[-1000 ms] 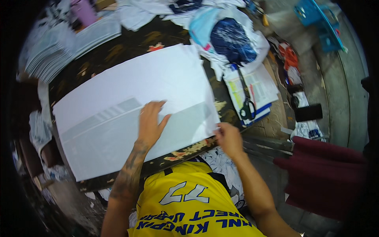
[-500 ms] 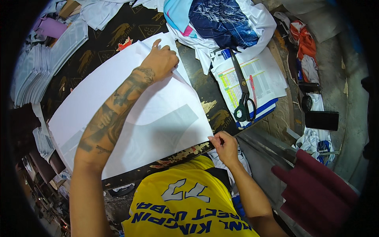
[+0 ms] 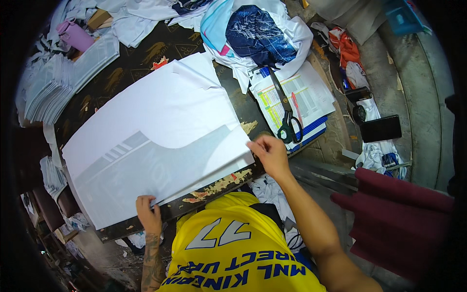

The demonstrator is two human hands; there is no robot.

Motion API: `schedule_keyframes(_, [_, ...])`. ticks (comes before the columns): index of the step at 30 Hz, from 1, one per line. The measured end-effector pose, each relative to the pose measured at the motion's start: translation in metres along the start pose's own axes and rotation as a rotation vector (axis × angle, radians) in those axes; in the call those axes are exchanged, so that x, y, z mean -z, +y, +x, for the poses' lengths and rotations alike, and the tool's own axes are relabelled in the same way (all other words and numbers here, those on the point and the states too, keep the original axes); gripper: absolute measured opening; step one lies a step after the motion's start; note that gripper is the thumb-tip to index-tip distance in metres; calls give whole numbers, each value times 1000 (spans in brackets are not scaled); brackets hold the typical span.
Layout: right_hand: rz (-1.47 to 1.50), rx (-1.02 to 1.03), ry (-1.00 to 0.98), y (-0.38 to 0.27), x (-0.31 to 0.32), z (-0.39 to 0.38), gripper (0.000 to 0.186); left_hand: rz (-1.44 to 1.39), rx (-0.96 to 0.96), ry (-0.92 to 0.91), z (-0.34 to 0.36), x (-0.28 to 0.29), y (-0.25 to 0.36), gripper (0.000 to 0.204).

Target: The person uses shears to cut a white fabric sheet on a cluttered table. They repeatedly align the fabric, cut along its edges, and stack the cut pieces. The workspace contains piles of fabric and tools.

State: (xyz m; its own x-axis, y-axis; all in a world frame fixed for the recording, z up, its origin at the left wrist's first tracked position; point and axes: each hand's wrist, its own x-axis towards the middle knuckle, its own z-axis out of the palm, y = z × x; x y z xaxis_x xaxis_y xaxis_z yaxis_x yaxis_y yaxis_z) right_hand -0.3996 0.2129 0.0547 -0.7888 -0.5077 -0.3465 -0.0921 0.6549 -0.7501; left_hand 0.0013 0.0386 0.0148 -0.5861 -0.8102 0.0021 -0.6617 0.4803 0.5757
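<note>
A large white sheet [image 3: 160, 112], with a grey printed shape showing on its near half, lies over the dark table; whether it is paper or cloth I cannot tell. My right hand [image 3: 271, 155] is closed in a pinch on its near right corner, with a second layer visible just below. At the near edge, left of my body, my left hand [image 3: 149, 212] has its fingers curled over the sheet's border, thumb close to them. Creases run across the sheet's far right part.
Black-handled scissors [image 3: 287, 112] lie on printed papers [image 3: 311, 90] to the right. Bunched white and navy cloth [image 3: 260, 34] sits beyond. Stacked grey-white pieces [image 3: 46, 97] and a purple bottle [image 3: 75, 36] are at the left. Maroon cloth [image 3: 389, 219] hangs at the lower right.
My left hand has left the sheet's far edge and come back to its near edge. My right hand has moved up and slightly left with the corner. More grey print now shows.
</note>
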Motion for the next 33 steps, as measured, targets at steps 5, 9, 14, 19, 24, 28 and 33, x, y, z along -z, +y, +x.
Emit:
schedule_keyframes(5, [-25, 16, 58, 52, -9, -40, 34, 87, -105, -10, -29, 12, -32, 13])
schedule_keyframes(9, [-106, 39, 89, 76, -22, -35, 35, 121, -89, 16, -36, 11, -37, 13])
schedule_keyframes(14, [-143, -13, 62, 67, -22, -35, 35, 104, -108, 27, -32, 15, -32, 16])
schedule_keyframes(19, [-51, -24, 25, 54, 20, -26, 28, 98, -98, 16, 3, 0, 20, 31])
schedule_keyframes(24, [-495, 315, 373, 77, 72, 15, 43, 59, -352, 30, 135, -71, 91, 47])
schedule_keyframes(28, [-574, 178, 164, 73, 94, 45, 43, 91, -504, -163, 242, -131, 145, 32])
schedule_keyframes(33, [-197, -173, -198, 60, 142, 30, 41, -17, -556, -464, 221, -120, 191, 20])
